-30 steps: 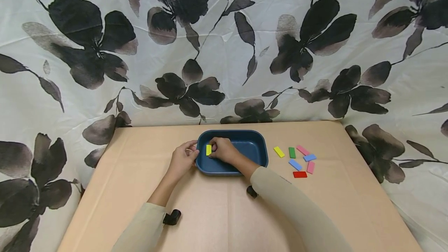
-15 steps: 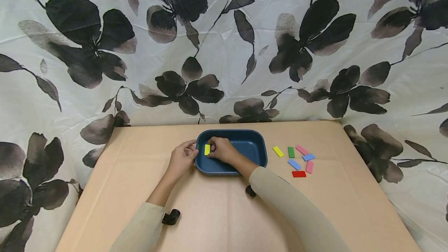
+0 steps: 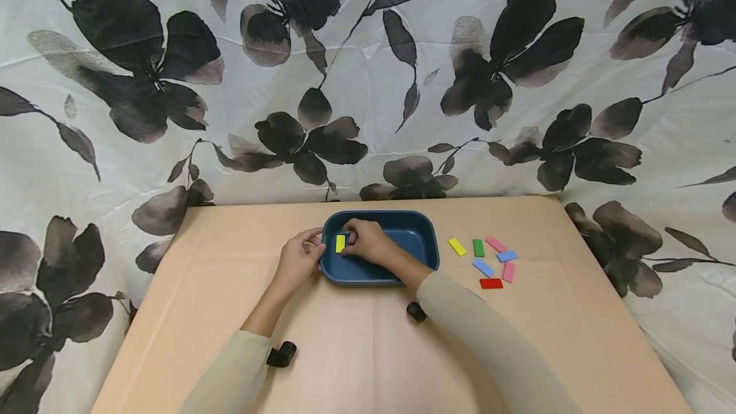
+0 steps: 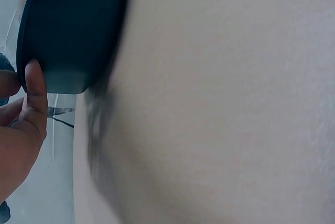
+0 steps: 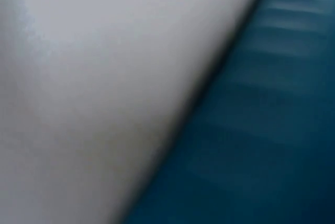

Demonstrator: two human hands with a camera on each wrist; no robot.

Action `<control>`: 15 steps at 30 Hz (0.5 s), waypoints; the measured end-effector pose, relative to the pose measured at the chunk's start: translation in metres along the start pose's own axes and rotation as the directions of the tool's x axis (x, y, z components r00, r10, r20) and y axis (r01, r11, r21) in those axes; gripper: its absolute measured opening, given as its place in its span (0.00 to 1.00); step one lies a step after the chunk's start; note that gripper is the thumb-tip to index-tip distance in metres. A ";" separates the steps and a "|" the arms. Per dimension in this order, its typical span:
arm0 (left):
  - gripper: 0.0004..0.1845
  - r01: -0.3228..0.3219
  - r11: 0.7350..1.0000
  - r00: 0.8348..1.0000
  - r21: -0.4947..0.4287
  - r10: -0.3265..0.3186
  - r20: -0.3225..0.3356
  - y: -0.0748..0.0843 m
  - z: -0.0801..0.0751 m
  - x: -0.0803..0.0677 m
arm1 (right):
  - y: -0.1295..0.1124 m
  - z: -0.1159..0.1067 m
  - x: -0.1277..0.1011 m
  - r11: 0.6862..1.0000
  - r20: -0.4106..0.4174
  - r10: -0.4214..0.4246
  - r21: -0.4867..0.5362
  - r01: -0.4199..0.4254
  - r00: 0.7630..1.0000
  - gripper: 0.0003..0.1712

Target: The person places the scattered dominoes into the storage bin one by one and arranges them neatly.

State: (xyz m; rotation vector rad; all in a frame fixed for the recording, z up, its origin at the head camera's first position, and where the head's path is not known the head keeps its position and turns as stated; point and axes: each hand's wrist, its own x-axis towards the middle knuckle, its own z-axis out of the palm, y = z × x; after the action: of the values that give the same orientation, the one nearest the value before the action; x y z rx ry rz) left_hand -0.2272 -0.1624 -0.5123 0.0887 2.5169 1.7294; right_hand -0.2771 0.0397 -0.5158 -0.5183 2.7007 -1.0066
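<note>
A dark blue tray (image 3: 402,283) lies near the table's far edge. My left hand (image 3: 300,254) grips its left end; in the left wrist view the thumb (image 4: 35,80) presses the outer wall, with the fingers at the rim. Inside the tray, near that end, is a small yellow block (image 3: 340,244). My right hand (image 3: 370,243) reaches in over the near rim, its thumb and index finger just right of the yellow block. Whether they touch or pinch anything is too small to tell. The right wrist view is blurred and shows only tray wall and tabletop.
Right of the tray lie loose flat blocks: a yellow block (image 3: 457,246), a green block (image 3: 478,248), a red block (image 3: 491,283), two blue and two pink ones. The tan table (image 3: 356,350) ends behind the tray at a floral cloth (image 3: 397,165).
My right hand has shifted slightly up and to the right beside the yellow block, its thumb and index finger a little further from it. The left hand and the tray have stayed in place.
</note>
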 end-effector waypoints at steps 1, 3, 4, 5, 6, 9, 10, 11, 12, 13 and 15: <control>0.22 0.001 1.000 1.000 0.002 -0.001 -0.001 -0.001 0.000 0.000 | -0.001 -0.003 -0.002 1.000 -0.005 -0.008 0.013 0.008 1.000 0.29; 0.22 0.001 1.000 1.000 0.006 -0.001 -0.001 -0.001 -0.001 0.000 | -0.002 -0.010 -0.006 0.999 -0.023 -0.026 0.041 0.027 0.999 0.27; 0.22 0.000 1.000 1.000 0.005 0.000 -0.001 -0.001 -0.001 0.000 | -0.002 -0.013 -0.008 0.998 -0.035 -0.036 0.056 0.038 0.999 0.27; 0.22 -0.002 1.000 1.000 0.005 0.002 -0.001 -0.001 -0.001 0.000 | -0.003 -0.017 -0.011 0.996 -0.046 -0.043 0.074 0.046 0.998 0.26; 0.22 -0.006 1.000 1.000 0.006 0.006 -0.001 -0.002 -0.001 0.000 | -0.003 -0.020 -0.014 0.995 -0.059 -0.050 0.083 0.055 0.997 0.26; 0.22 -0.015 1.000 1.000 -0.002 0.015 -0.005 -0.002 0.000 0.001 | -0.003 -0.034 -0.022 0.990 -0.089 -0.059 0.121 0.070 0.994 0.27; 0.21 -0.013 1.000 1.000 -0.006 0.013 -0.007 -0.002 0.001 0.001 | -0.003 -0.038 -0.026 0.988 -0.093 -0.061 0.135 0.074 0.994 0.27; 0.21 -0.012 1.000 1.000 -0.009 0.012 -0.007 -0.002 0.001 0.001 | -0.002 -0.042 -0.030 0.987 -0.097 -0.061 0.145 0.075 0.993 0.26; 0.21 -0.010 1.000 1.000 -0.014 0.010 -0.008 -0.003 0.002 0.001 | -0.001 -0.046 -0.034 0.985 -0.099 -0.062 0.155 0.077 0.993 0.27; 0.21 -0.009 1.000 1.000 -0.019 0.009 -0.011 -0.003 0.002 0.001 | 0.000 -0.050 -0.038 0.982 -0.099 -0.062 0.171 0.078 0.993 0.27; 0.21 -0.007 1.000 1.000 -0.030 0.007 -0.013 -0.003 0.003 0.000 | 0.003 -0.058 -0.048 0.977 -0.103 -0.065 0.195 0.084 0.993 0.26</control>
State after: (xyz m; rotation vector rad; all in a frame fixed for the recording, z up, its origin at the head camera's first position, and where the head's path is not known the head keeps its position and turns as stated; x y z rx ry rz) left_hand -0.2273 -0.1610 -0.5161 0.0849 2.5018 1.7753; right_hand -0.2528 0.0953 -0.4710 -0.5489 2.6386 -1.3375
